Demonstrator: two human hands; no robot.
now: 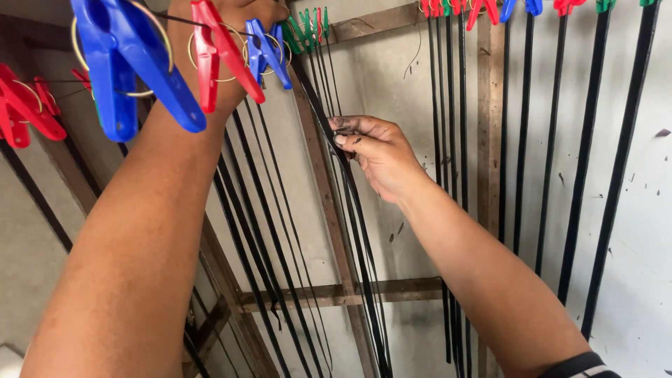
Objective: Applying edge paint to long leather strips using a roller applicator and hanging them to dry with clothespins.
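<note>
Several long thin black strips (353, 231) hang from coloured plastic clothes pegs along a line at the top. My right hand (374, 154) pinches a bundle of these strips just below a green peg (308, 28), fingertips stained black. My left hand (241, 14) reaches up to the line near a red peg (220, 52) and a blue peg (269, 52); its fingers are mostly cut off by the top edge and hidden behind the pegs.
A large blue peg (129, 63) and red pegs (24, 105) hang close to the camera at left. More black strips (581, 182) hang at right from pegs. Behind stands a wooden frame (336, 294) against a pale wall.
</note>
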